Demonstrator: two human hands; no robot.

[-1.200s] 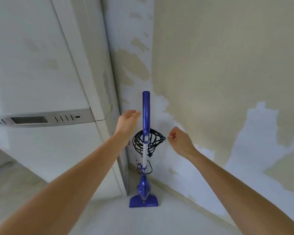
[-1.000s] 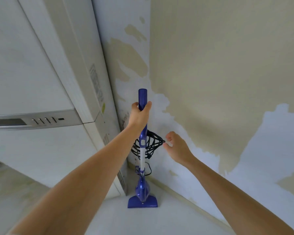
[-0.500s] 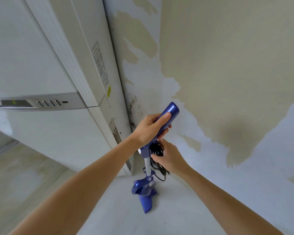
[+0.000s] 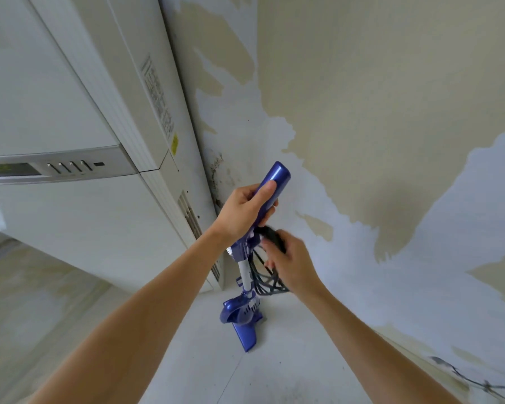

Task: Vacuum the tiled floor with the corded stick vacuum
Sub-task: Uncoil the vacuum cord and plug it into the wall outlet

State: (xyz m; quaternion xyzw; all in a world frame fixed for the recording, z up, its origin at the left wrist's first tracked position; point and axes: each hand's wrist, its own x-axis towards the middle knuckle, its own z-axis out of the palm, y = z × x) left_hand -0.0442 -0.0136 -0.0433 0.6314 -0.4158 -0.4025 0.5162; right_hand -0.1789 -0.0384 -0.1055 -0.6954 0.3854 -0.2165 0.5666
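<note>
Two hands on one blue plastic corded stick vacuum, standing in the far corner beside the tall white appliance: left hand wrapped tight round the handle, right hand closed on the coiled black cord. Step judged as cord unwinding, plugging in next. Long axis near upright, handle tilted up-right, floor head pointing near.

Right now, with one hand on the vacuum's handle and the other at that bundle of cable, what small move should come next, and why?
Probably lift the coiled black power cord off the blue stick vacuum and unwind it. The left hand already grips the handle, tilting the vacuum away from the patchy wall, while the right hand is on the loops, which are wound up, so it cannot be plugged in yet.
</note>
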